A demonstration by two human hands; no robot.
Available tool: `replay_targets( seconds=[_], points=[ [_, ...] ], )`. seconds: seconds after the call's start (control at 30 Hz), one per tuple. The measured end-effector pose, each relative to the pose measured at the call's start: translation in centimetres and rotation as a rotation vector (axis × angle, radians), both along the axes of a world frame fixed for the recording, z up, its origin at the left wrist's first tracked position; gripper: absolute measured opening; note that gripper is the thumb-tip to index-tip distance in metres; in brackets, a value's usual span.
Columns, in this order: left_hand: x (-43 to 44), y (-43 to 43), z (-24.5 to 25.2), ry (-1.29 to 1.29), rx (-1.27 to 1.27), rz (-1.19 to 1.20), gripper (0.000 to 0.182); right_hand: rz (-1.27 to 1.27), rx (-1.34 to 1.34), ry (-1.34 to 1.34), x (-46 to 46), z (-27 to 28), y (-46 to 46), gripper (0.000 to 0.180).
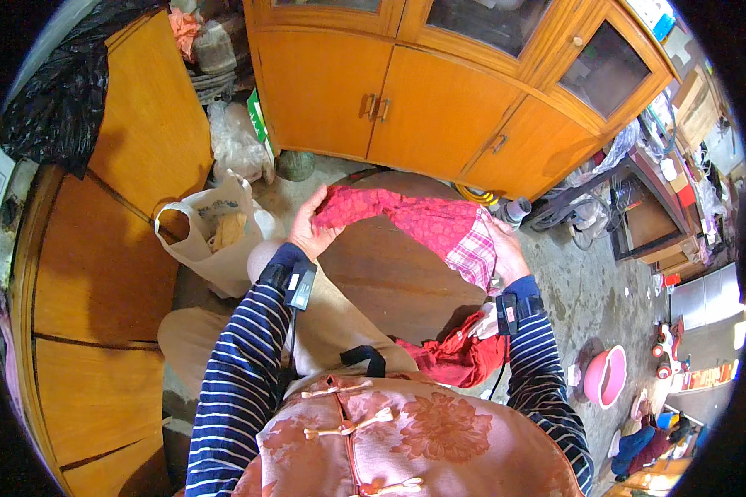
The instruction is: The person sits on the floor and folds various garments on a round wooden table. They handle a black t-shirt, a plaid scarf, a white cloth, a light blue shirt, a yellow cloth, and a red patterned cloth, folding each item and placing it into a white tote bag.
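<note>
A red patterned cloth piece [429,220] with a pink plaid end is stretched between my two hands, above a round brown wooden tabletop [373,279]. At its left end, my left hand [314,227] holds the red part, thumb up along the edge. The plaid end is gripped by my right hand [508,248], whose fingers are partly hidden by the cloth. More crumpled red cloth [463,354], with a whitish piece beside it, lies near my front at the table's near right edge.
An open plastic bag [208,270] stands left of my knees. Wooden cabinets [435,105] rise beyond the table, and wooden panels [99,261] stand at the left. On the concrete floor at right is a pink basin [605,377]. Coiled yellow hose [477,194] lies by the cabinet.
</note>
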State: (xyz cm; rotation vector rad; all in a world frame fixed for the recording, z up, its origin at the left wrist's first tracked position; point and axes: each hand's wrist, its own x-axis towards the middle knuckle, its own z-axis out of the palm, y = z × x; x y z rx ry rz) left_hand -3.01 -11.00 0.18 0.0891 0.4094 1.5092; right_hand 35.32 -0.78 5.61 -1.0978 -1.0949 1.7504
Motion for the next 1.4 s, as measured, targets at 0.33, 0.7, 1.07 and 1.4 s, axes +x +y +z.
replay_targets(
  seconds=[0.33, 0.7, 1.07, 1.4],
  points=[
    [1.2, -0.1, 0.9, 0.389, -0.028, -0.177, 0.05, 0.081, -0.164, -0.01, -4.1, 0.1, -1.8, 0.036],
    [4.9, 0.2, -0.7, 0.932, -0.141, -0.834, 0.072, 0.125, -0.169, 0.036, -10.0, 4.6, -3.1, 0.046],
    [2.7, 0.8, 0.2, 0.309, 0.001, -0.085, 0.036, 0.461, 0.048, -0.183, -7.8, -2.6, -4.1, 0.031],
    [4.3, 0.3, -1.3, 0.802, 0.256, -0.44, 0.04, 0.302, -0.109, -0.057, -9.8, -7.4, -1.2, 0.072]
  ],
)
